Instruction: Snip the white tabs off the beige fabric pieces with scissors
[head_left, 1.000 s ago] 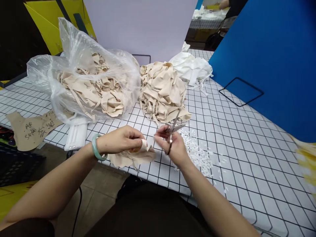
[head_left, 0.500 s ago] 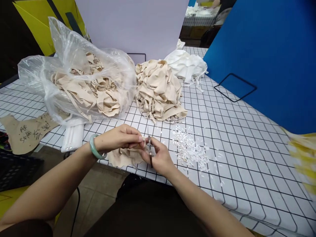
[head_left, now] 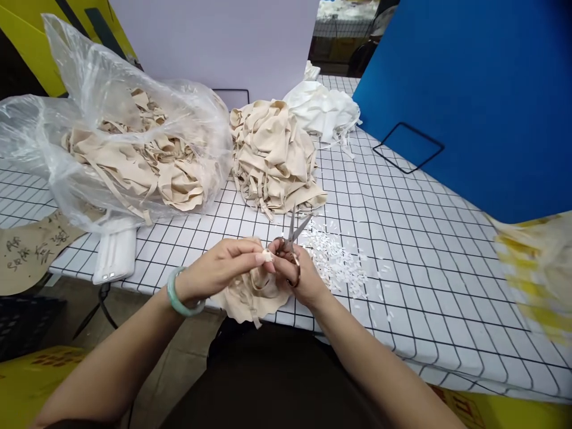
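My left hand [head_left: 223,268], with a green bangle on its wrist, pinches the top of a beige fabric piece [head_left: 250,295] that droops over the table's near edge. My right hand [head_left: 301,277] grips small scissors [head_left: 292,235], blades parted and pointing up and away, right beside the pinched spot. Both hands meet at the front edge of the white grid-patterned table [head_left: 402,238]. A scatter of small white snippets [head_left: 335,262] lies just right of my right hand.
A clear plastic bag [head_left: 116,143] full of beige pieces sits at the left. A loose beige pile [head_left: 272,155] and a white fabric pile [head_left: 324,110] lie behind. A blue board [head_left: 482,89] stands at right, a white board behind, a written brown paper [head_left: 27,250] far left.
The scissors went from raised, to tucked down against the fabric, to blades parted and pointing up again. Both hands stayed together on the beige piece; the view shifted slightly.
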The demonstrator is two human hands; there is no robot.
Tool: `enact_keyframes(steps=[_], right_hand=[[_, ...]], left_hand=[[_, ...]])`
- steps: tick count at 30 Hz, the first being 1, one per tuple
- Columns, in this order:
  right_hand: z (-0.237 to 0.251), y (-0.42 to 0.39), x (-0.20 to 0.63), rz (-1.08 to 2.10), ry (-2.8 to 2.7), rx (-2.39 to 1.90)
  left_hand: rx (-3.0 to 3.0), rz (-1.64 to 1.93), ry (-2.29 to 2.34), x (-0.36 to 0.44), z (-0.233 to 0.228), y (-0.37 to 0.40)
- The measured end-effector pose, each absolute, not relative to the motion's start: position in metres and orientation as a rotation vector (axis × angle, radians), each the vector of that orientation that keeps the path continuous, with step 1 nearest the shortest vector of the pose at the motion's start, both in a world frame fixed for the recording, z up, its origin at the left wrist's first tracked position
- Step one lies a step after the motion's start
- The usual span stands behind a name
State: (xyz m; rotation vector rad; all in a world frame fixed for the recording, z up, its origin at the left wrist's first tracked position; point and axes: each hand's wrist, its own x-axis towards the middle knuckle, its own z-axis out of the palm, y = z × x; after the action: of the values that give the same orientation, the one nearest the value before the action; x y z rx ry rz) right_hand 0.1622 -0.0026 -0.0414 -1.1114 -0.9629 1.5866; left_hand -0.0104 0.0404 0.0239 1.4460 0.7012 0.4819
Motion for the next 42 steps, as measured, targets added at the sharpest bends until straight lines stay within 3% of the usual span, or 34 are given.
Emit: enact_keyframes(steps=[3,8,14,18,42], right_hand=[[-0.049,0.000,0.148,1.617,-0.889,-1.031],[-0.043,-0.006,0.145,1.586,-1.046,-1.094],[-0.027,-0.032,0.193,0.895,-1.658,-1.480],[-0.023,-0.048,0.213,0.697,-1.789,-1.542],[-0.016,-0.059,0.224,0.714,-1.782,-1.530]], left_hand=[[1.610,0.716,0.655,-0.001,0.023,0.032],[1.346,1.018,0.883,0.010,0.010,0.019],[1.756,1.152,0.901,0.025,-0.005,0.003],[1.837,1.080,0.879,0.038,-0.010,-0.005],[2.001,1.023,0.730,0.053,-0.011,-0.006]])
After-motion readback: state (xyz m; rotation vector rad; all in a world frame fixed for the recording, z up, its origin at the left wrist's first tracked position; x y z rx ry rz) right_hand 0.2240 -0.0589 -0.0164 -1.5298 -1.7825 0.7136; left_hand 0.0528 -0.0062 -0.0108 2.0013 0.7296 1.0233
